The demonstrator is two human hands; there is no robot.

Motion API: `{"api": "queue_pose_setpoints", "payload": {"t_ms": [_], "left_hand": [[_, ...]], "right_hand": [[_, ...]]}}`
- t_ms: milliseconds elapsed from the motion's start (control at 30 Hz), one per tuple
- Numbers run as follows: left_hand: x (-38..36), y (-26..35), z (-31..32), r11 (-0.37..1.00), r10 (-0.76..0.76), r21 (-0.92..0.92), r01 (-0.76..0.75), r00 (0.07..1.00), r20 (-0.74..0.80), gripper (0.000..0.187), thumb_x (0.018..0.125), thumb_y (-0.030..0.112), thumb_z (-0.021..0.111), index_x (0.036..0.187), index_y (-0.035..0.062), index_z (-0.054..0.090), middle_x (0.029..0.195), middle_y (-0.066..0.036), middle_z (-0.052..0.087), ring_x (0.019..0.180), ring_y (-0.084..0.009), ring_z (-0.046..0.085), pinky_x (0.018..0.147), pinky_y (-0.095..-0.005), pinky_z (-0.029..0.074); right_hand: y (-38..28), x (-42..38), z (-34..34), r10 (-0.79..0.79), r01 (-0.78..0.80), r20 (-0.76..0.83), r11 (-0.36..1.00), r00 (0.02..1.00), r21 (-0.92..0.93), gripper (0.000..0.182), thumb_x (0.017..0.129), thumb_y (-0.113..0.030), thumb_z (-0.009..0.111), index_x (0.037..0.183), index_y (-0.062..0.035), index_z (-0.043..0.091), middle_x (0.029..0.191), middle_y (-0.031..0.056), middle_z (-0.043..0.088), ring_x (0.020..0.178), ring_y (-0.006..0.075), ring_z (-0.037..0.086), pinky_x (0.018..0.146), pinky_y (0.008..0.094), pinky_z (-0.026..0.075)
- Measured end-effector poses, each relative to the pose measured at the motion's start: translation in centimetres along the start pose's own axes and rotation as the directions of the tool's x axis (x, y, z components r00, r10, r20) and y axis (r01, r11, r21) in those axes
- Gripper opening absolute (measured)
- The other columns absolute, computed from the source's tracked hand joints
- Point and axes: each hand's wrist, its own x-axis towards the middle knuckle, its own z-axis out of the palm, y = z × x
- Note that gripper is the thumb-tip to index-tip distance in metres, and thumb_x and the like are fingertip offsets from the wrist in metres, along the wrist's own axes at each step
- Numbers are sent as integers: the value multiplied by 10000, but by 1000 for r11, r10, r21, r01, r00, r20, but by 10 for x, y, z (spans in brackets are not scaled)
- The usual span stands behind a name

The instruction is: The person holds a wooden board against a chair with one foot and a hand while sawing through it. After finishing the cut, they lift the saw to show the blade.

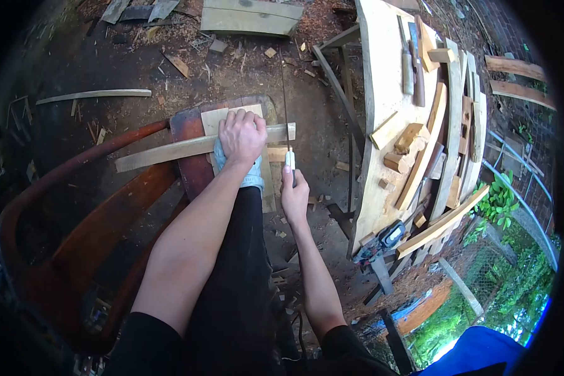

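Observation:
My left hand is curled over a long wooden strip and presses it down on the seat of a worn red-brown chair. A light blue shoe is under that hand, on the chair, and partly hidden by it. My right hand is closed round the white handle of a handsaw. The thin blade points away from me and crosses the strip near its right end, which sticks out past the seat. A flat pale board lies beneath the strip.
To the right stands a workbench bearing wooden pieces, wood blocks, long-handled tools and a dark power tool. Offcuts and shavings litter the ground. A thick plank lies ahead, and a curved strip is at left.

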Motion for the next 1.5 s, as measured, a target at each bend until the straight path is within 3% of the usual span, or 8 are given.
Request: {"api": "queue_pose_setpoints", "payload": {"t_ms": [633,733,900,1067,1133,1233,1300,1500], "left_hand": [[0,10,6,1000,-9,-25,11,995,104,185,859,201,651,763,62,723,816,-81,694,846,-283,660,782,-446,493],[3,9,8,1000,-9,-7,9,995,101,190,864,205,645,761,63,719,818,-78,688,852,-283,656,778,-447,489],[3,10,8,1000,1,9,-2,994,113,192,867,205,639,758,67,716,817,-74,679,853,-283,644,765,-443,478],[2,9,8,1000,12,-19,-11,996,88,187,866,203,640,751,71,706,810,-73,671,844,-286,637,762,-441,475],[2,9,8,1000,13,-15,-12,996,89,189,866,202,641,746,70,704,811,-72,672,844,-286,637,762,-440,475],[3,9,8,1000,14,-16,-13,997,76,192,867,201,641,742,70,704,812,-71,674,845,-284,638,762,-438,474],[0,10,8,1000,15,-23,-13,997,71,192,867,199,640,741,70,705,813,-70,675,847,-282,639,764,-436,474],[2,9,11,1000,24,18,-25,998,66,216,869,217,637,734,70,721,797,-75,680,836,-273,637,762,-440,465]], "right_hand": [[-7,-5,-2,57,-56,7,998,998,-34,516,1081,-438,572,881,38,569,680,179,577,659,229,570,659,435,484],[-10,-10,-4,203,-208,49,968,978,141,518,1083,-437,571,882,40,575,672,174,574,639,226,559,642,429,484],[2,-78,-28,-13,12,-8,999,1000,-49,366,1068,-316,607,934,23,588,681,147,587,646,221,642,623,409,482],[-2,-184,-99,145,-146,126,989,981,0,306,1052,-277,620,963,13,579,701,144,589,657,234,651,615,410,478],[-11,-193,-107,105,-105,134,994,985,-10,305,1097,-278,550,934,-20,545,687,-13,499,635,62,470,561,285,378],[-20,-168,-94,149,-143,147,989,978,-46,314,1108,-279,529,923,-25,538,684,-22,478,636,60,456,566,282,375],[-20,-116,-74,90,-86,94,995,992,-46,377,1078,-328,587,908,9,576,682,125,538,654,169,521,632,366,453],[-22,4,-6,194,-196,55,980,980,38,587,1074,-505,555,872,45,587,709,178,586,702,217,560,699,426,480]]}}
